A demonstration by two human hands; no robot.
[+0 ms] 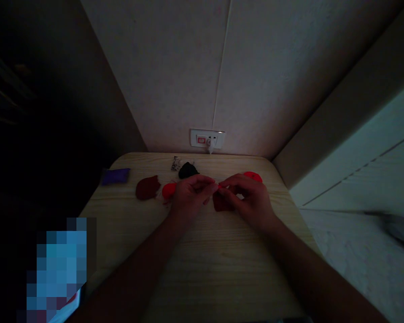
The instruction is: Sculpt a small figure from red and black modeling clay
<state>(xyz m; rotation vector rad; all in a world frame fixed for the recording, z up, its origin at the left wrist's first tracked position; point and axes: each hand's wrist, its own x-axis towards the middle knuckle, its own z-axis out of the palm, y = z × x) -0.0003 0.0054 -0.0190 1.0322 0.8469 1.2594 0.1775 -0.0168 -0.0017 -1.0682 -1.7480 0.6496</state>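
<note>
Above the middle of a small wooden table point(195, 264), my left hand point(191, 195) and my right hand point(251, 195) meet at the fingertips. Both are closed in a pinch around a small bit of red clay point(218, 185), mostly hidden by the fingers. Beneath the right hand lies a dark red piece point(222, 204), partly covered. Bright red clay point(169, 191) sits just left of my left hand, beside a flattened dark red lump point(147, 187). Behind the left hand is a black lump point(187, 170). Another red piece point(253, 176) shows behind my right hand.
A purple packet point(115, 176) lies at the table's left edge. Dark smudges point(175, 163) mark the wood near the black lump. On the wall behind is a socket plate point(208, 139) with a plug in it. A lit, pixelated area point(62, 264) is at lower left.
</note>
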